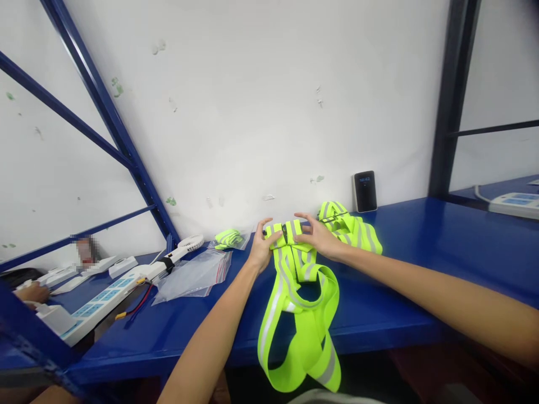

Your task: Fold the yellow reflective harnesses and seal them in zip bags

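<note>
Two bare hands, the left hand (261, 248) and the right hand (319, 236), pinch in a narrow grip on the folded top of a lime-yellow reflective safety vest (300, 331). This fabric is light and limp; take hold at the gathered folds. The vest drapes over the front edge of the blue steel desk (391, 292). Left of the vest lie a clear plastic bag (193, 276) and a white power strip (103, 306); right of it, a black device (365, 191) stands against the white wall (261, 101).

A neon-yellow safety vest (309, 331) — silver-striped, bunched on top, dangling over the blue bench (379, 320)
</note>
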`<state>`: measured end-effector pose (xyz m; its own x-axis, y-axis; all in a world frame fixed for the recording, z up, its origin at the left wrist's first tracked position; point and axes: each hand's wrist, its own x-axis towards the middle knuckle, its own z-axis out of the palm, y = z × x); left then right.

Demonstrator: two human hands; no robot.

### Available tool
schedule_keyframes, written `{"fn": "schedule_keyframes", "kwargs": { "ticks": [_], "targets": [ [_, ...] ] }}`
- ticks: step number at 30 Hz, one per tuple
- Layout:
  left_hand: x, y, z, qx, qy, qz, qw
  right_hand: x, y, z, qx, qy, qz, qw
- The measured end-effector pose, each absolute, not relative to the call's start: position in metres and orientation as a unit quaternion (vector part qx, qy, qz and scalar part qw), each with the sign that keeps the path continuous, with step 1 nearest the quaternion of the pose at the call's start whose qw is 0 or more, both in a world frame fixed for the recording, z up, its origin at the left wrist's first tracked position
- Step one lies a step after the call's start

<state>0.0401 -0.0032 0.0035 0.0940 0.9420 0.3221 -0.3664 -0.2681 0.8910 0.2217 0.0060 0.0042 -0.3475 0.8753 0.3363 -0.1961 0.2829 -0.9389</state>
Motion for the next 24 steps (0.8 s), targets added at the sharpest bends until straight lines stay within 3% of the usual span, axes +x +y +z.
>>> {"fn": "schedule_keyframes", "kwargs": {
  "ticks": [6, 12, 19, 24],
  "targets": [
    [0.040, 0.004, -0.007, 0.492, 0.346, 0.609, 0.517, 0.225, 0.011, 0.003, -0.256, -0.709, 0.492, 0.434],
    [0.032, 0.006, -0.005, 0.549, 0.334, 0.610, 0.464, 0.226, 0.008, 0.001, -0.237, -0.755, 0.427, 0.438],
    [0.032, 0.000, 0.000, 0.533, 0.332, 0.580, 0.520, 0.229, 0.008, 0.003, -0.264, -0.791, 0.346, 0.430],
    [0.033, 0.004, -0.004, 0.573, 0.373, 0.585, 0.436, 0.231, 0.012, 0.002, -0.305, -0.805, 0.270, 0.431]
  ]
}}
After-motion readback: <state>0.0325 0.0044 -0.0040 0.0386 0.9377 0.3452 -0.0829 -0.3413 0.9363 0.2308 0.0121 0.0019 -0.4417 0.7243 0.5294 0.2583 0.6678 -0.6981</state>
